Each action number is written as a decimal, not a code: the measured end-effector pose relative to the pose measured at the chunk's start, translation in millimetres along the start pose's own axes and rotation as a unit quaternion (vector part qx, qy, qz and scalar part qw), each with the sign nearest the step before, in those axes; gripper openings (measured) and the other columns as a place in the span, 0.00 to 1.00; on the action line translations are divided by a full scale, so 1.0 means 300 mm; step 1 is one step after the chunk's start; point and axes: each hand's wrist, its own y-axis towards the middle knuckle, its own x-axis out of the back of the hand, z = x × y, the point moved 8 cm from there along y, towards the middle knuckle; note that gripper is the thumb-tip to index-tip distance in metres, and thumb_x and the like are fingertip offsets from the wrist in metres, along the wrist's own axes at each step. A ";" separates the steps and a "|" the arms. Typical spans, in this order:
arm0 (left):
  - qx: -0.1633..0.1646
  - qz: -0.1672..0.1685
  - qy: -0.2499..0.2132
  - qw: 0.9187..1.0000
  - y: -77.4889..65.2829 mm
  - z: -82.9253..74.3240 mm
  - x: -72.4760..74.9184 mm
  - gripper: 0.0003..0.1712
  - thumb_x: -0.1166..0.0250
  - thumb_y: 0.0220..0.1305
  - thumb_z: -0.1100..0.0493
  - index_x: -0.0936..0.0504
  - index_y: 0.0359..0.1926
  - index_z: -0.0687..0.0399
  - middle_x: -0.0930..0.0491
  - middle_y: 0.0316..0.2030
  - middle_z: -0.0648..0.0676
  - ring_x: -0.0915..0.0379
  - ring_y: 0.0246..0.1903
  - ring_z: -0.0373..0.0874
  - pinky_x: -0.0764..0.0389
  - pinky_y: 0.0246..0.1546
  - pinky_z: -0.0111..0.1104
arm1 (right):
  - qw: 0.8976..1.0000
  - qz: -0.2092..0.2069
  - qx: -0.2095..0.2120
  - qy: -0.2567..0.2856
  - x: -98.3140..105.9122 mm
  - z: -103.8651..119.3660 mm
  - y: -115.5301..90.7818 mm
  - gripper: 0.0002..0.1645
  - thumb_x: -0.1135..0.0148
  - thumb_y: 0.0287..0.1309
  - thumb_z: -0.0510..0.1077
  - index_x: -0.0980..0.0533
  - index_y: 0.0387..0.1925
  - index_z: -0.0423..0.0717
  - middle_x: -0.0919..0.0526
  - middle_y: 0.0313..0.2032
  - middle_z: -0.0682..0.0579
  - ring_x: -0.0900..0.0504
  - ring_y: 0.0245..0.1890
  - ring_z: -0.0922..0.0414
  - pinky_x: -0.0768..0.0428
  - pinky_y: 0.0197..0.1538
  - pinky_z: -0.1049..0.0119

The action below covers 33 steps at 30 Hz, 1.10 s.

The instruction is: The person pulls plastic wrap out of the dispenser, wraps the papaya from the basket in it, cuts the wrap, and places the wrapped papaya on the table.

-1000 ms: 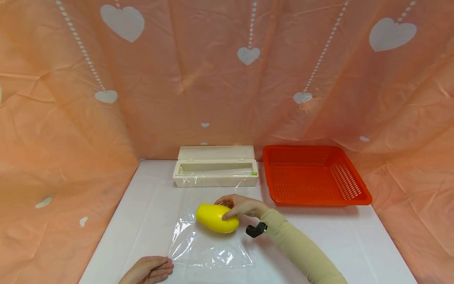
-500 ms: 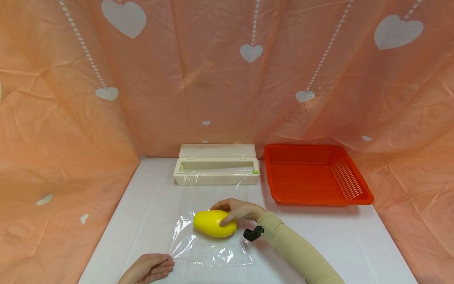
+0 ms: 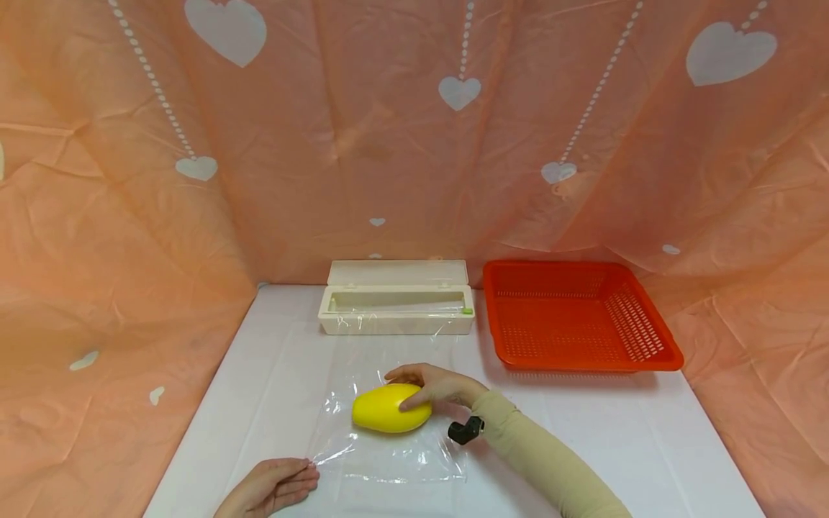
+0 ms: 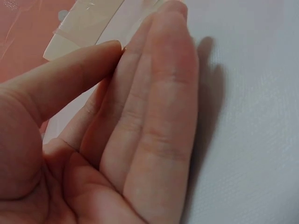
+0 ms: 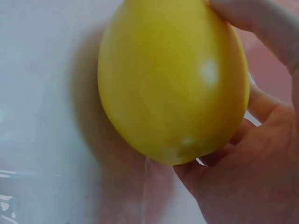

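In the head view a sheet of clear cling film stretches over the table from a white dispenser box. My left hand pinches the film's near left corner between thumb and fingers; in the left wrist view the thumb meets the index finger, the other fingers nearly straight. A smooth yellow oblong fruit, papaya-like, lies sideways over the middle of the film. My right hand grips its right end, thumb on the near side, fingers behind. Whether the fruit touches the film I cannot tell.
The box's lid stands raised, and a green slider sits at its right end. Back right is a red perforated basket. An orange curtain with hearts surrounds the white table.
The right hand has brought the fruit slightly nearer and left, then kept it nearly still. Around the left hand, the film corner has been pulled tauter, with creases running toward the fingers.
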 end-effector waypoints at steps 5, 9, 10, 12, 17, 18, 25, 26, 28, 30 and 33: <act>-0.003 0.002 -0.009 1.000 0.002 -0.002 -0.001 0.14 0.45 0.71 0.61 0.20 0.46 0.69 0.17 0.41 0.60 0.19 0.43 0.49 0.22 0.50 0.38 | 1.000 -0.006 0.001 0.004 -0.006 0.005 -0.010 0.35 0.29 0.52 0.41 0.30 0.63 0.50 0.24 0.56 0.59 0.28 0.56 0.58 0.37 0.65 0.55; -0.008 0.003 -0.017 1.000 0.004 -0.006 -0.003 0.14 0.45 0.71 0.62 0.20 0.46 0.69 0.17 0.41 0.60 0.19 0.43 0.48 0.22 0.50 0.38 | 1.000 -0.014 0.010 0.002 -0.009 0.017 -0.018 0.35 0.30 0.52 0.40 0.30 0.63 0.49 0.25 0.57 0.59 0.29 0.56 0.58 0.37 0.65 0.55; -0.010 0.003 -0.019 1.000 0.004 -0.007 -0.004 0.14 0.45 0.71 0.62 0.20 0.46 0.69 0.17 0.41 0.60 0.19 0.43 0.48 0.22 0.50 0.38 | 1.000 -0.015 0.012 0.004 -0.009 0.019 -0.019 0.35 0.30 0.52 0.40 0.30 0.63 0.49 0.25 0.57 0.59 0.29 0.56 0.58 0.37 0.65 0.56; -0.009 0.004 -0.022 1.000 0.006 -0.006 -0.005 0.13 0.45 0.71 0.62 0.19 0.46 0.68 0.17 0.41 0.60 0.19 0.43 0.48 0.22 0.50 0.37 | 1.000 -0.017 0.015 0.008 -0.009 0.018 -0.019 0.35 0.31 0.52 0.39 0.31 0.63 0.49 0.25 0.57 0.59 0.29 0.57 0.58 0.37 0.65 0.57; -0.008 0.006 -0.027 1.000 0.005 -0.005 -0.010 0.13 0.45 0.71 0.61 0.19 0.46 0.67 0.17 0.41 0.60 0.19 0.43 0.48 0.22 0.50 0.37 | 0.999 -0.016 0.025 0.031 -0.011 0.007 -0.014 0.36 0.31 0.53 0.37 0.32 0.64 0.46 0.25 0.58 0.57 0.29 0.57 0.57 0.35 0.64 0.59; -0.009 0.006 -0.027 1.000 0.005 -0.006 -0.010 0.13 0.45 0.71 0.61 0.19 0.46 0.67 0.17 0.41 0.60 0.19 0.43 0.48 0.22 0.50 0.37 | 0.999 -0.016 0.027 0.036 -0.011 0.005 -0.014 0.36 0.31 0.53 0.37 0.32 0.64 0.46 0.25 0.58 0.56 0.29 0.57 0.57 0.35 0.64 0.60; -0.007 0.010 -0.041 0.999 0.008 -0.007 -0.014 0.14 0.46 0.71 0.61 0.18 0.45 0.67 0.16 0.41 0.60 0.19 0.43 0.48 0.22 0.50 0.36 | 0.998 -0.018 0.038 0.036 -0.007 0.005 -0.015 0.37 0.32 0.53 0.37 0.33 0.65 0.44 0.26 0.59 0.56 0.30 0.58 0.57 0.35 0.64 0.61; -0.007 0.010 -0.043 0.999 0.009 -0.006 -0.013 0.14 0.46 0.71 0.61 0.18 0.45 0.67 0.16 0.40 0.60 0.19 0.43 0.48 0.22 0.50 0.36 | 0.999 -0.020 0.038 0.030 -0.005 0.006 -0.015 0.37 0.31 0.53 0.37 0.33 0.65 0.44 0.26 0.59 0.56 0.30 0.59 0.57 0.35 0.65 0.61; -0.007 0.010 -0.045 0.999 0.011 -0.006 -0.013 0.14 0.46 0.71 0.62 0.18 0.45 0.67 0.17 0.41 0.60 0.19 0.43 0.48 0.22 0.50 0.37 | 0.999 -0.023 0.043 0.021 0.001 0.009 -0.015 0.37 0.32 0.54 0.38 0.33 0.65 0.45 0.26 0.59 0.55 0.30 0.59 0.57 0.36 0.65 0.59; -0.007 0.009 -0.045 0.999 0.012 -0.007 -0.012 0.14 0.46 0.71 0.61 0.18 0.45 0.67 0.16 0.40 0.60 0.19 0.43 0.48 0.22 0.50 0.37 | 0.998 -0.026 0.047 0.016 0.008 0.014 -0.019 0.37 0.32 0.54 0.40 0.33 0.65 0.45 0.27 0.61 0.53 0.31 0.61 0.56 0.37 0.66 0.58; -0.008 0.007 -0.044 0.999 0.012 -0.007 -0.011 0.14 0.46 0.71 0.61 0.18 0.45 0.67 0.16 0.40 0.60 0.19 0.43 0.48 0.22 0.50 0.37 | 0.997 -0.024 0.059 0.039 0.018 0.023 -0.026 0.37 0.33 0.55 0.39 0.35 0.66 0.44 0.30 0.63 0.48 0.33 0.64 0.51 0.37 0.67 0.57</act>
